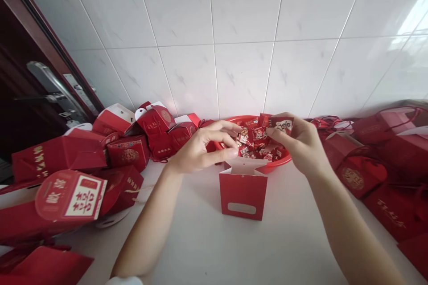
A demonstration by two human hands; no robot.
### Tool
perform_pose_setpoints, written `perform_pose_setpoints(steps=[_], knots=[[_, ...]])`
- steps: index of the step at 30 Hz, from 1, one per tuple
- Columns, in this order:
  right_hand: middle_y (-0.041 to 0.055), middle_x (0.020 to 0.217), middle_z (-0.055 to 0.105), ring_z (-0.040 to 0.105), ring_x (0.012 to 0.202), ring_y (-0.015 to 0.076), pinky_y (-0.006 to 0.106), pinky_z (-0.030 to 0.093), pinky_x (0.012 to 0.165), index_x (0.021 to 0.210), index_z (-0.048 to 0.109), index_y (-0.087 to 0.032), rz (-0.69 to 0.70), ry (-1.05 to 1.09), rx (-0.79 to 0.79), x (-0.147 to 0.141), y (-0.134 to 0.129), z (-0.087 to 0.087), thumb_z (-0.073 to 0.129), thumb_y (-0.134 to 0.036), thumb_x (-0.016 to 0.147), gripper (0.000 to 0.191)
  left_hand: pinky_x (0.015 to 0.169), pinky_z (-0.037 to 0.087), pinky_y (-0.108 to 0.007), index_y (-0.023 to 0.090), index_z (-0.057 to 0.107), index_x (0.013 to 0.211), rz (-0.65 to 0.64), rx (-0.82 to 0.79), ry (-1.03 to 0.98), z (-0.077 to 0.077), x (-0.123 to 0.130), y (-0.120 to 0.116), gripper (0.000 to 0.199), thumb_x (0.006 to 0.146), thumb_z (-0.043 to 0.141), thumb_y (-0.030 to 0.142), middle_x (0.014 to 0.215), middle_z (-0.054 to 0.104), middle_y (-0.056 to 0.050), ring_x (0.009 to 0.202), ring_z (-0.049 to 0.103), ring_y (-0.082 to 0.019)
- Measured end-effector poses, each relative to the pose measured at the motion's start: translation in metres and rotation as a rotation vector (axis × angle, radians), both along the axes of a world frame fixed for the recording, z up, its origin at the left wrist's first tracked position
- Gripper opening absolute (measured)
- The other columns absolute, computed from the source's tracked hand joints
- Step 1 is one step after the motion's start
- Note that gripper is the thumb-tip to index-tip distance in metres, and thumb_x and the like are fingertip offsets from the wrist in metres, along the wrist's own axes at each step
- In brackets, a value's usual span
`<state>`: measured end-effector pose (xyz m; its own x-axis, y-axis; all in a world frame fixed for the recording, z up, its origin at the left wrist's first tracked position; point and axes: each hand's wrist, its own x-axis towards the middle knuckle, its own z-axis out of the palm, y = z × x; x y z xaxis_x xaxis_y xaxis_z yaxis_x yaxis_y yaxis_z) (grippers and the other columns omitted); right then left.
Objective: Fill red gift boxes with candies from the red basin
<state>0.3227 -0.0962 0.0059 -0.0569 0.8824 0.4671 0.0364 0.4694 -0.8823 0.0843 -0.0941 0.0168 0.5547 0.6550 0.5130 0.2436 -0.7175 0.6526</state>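
Observation:
A red gift box stands upright on the white table with its top open. Behind it sits a red plastic basket full of small wrapped candies. My right hand pinches a red candy packet with white and dark lettering, above the basket's right side. My left hand is raised at the box's upper left, in front of the basket. Its fingers curve with a gap between thumb and index finger, and nothing shows in them.
Several red gift boxes are heaped along the left, one with a white label. More red boxes and bags lie on the right. A tiled wall rises behind the table. A door handle is at far left.

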Motion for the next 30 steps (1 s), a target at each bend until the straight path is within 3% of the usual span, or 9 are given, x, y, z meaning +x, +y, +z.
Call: perform_pose_setpoints(steps=[3, 6, 10, 17, 24, 30], knots=[[-0.0007, 0.071, 0.067, 0.065, 0.056, 0.0163, 0.030, 0.058, 0.054, 0.092, 0.069, -0.020, 0.003, -0.102, 0.065, 0.007, -0.006, 0.005, 0.076, -0.036, 0.079, 0.022, 0.093, 0.052, -0.032, 0.021, 0.079, 0.082, -0.030, -0.058, 0.239, 0.005, -0.008, -0.006, 0.021, 0.090, 0.066, 0.036, 0.120, 0.068, -0.009, 0.114, 0.064, -0.025], [0.0026, 0.079, 0.070, 0.067, 0.066, 0.0185, 0.030, 0.057, 0.059, 0.094, 0.071, -0.021, 0.014, -0.267, 0.157, 0.009, -0.011, 0.005, 0.075, -0.033, 0.081, 0.019, 0.078, 0.055, -0.028, 0.024, 0.081, 0.091, -0.040, -0.121, 0.348, -0.002, -0.006, 0.000, 0.017, 0.087, 0.069, 0.035, 0.107, 0.074, -0.007, 0.093, 0.070, -0.020], [0.0049, 0.095, 0.072, 0.067, 0.084, 0.0224, 0.031, 0.056, 0.066, 0.098, 0.072, -0.024, 0.040, -0.452, 0.260, 0.005, -0.011, 0.002, 0.069, -0.028, 0.084, 0.015, 0.070, 0.054, -0.026, 0.026, 0.079, 0.107, -0.043, -0.205, 0.325, -0.015, -0.001, 0.017, 0.029, 0.079, 0.077, 0.033, 0.102, 0.076, -0.005, 0.085, 0.070, -0.020], [0.0068, 0.101, 0.070, 0.064, 0.082, 0.0208, 0.031, 0.051, 0.064, 0.097, 0.070, -0.023, 0.003, -0.646, 0.347, -0.004, -0.004, -0.007, 0.061, -0.020, 0.087, 0.014, 0.059, 0.049, -0.024, 0.026, 0.076, 0.114, 0.005, -0.293, 0.273, -0.021, 0.003, 0.030, 0.047, 0.069, 0.084, 0.038, 0.104, 0.076, -0.005, 0.068, 0.063, -0.014], [0.0046, 0.091, 0.071, 0.063, 0.079, 0.0196, 0.029, 0.048, 0.064, 0.096, 0.070, -0.023, 0.089, -0.616, 0.279, -0.005, -0.003, -0.006, 0.060, -0.023, 0.089, 0.012, 0.068, 0.054, -0.028, 0.026, 0.075, 0.117, -0.024, -0.353, 0.239, -0.026, 0.001, 0.033, 0.053, 0.066, 0.086, 0.035, 0.118, 0.074, -0.009, 0.080, 0.069, -0.020], [0.0017, 0.083, 0.071, 0.063, 0.068, 0.0163, 0.026, 0.046, 0.057, 0.099, 0.071, -0.022, 0.246, -0.580, 0.121, 0.003, -0.002, -0.003, 0.061, -0.030, 0.091, 0.015, 0.061, 0.052, -0.026, 0.027, 0.077, 0.114, -0.004, -0.353, 0.269, -0.024, 0.001, 0.032, 0.049, 0.067, 0.086, 0.037, 0.110, 0.076, -0.006, 0.067, 0.065, -0.015]])
